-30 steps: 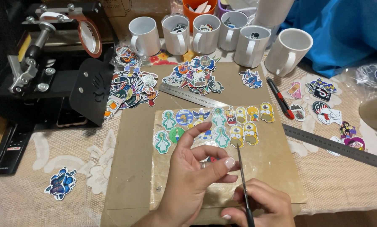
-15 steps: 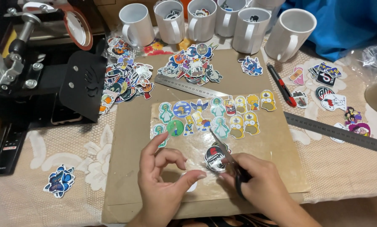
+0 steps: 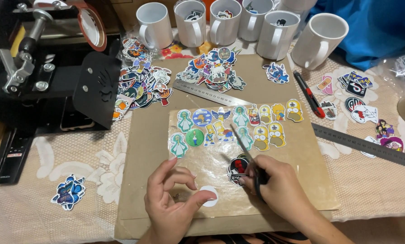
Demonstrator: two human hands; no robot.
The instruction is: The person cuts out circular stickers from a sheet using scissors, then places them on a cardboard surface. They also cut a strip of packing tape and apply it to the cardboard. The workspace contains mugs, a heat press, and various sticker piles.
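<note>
Head view: the left hand (image 3: 173, 203), fingers curled, pinches a small white round sticker (image 3: 209, 196) at the thumb tip over the clear sheet (image 3: 211, 158). The right hand (image 3: 279, 187) grips scissors (image 3: 245, 151), blades parted, touching a dark sticker (image 3: 236, 169) on the cardboard (image 3: 143, 149).

- Illumination: even, fairly bright indoor light from above; the cardboard sheet (image 3: 143, 135) and lace cloth (image 3: 40, 212) are evenly lit.
- Glare: soft sheen on the clear film (image 3: 211, 162) at centre; bright highlights on the white mugs (image 3: 317, 40) toward 12 o'clock, close to overexposed.
- Shadows: short and soft, falling beneath the left hand (image 3: 173, 205) and right hand (image 3: 275, 185); the black press (image 3: 53, 81) at 10 o'clock is dark, with detail lost.
- Sharpness: centre crisp; the scissor blades (image 3: 241, 142) show slight motion blur.
- Distortion: mild wide-angle bending at the edges; the steel ruler (image 3: 365, 145) at 3 o'clock softens slightly.
</note>
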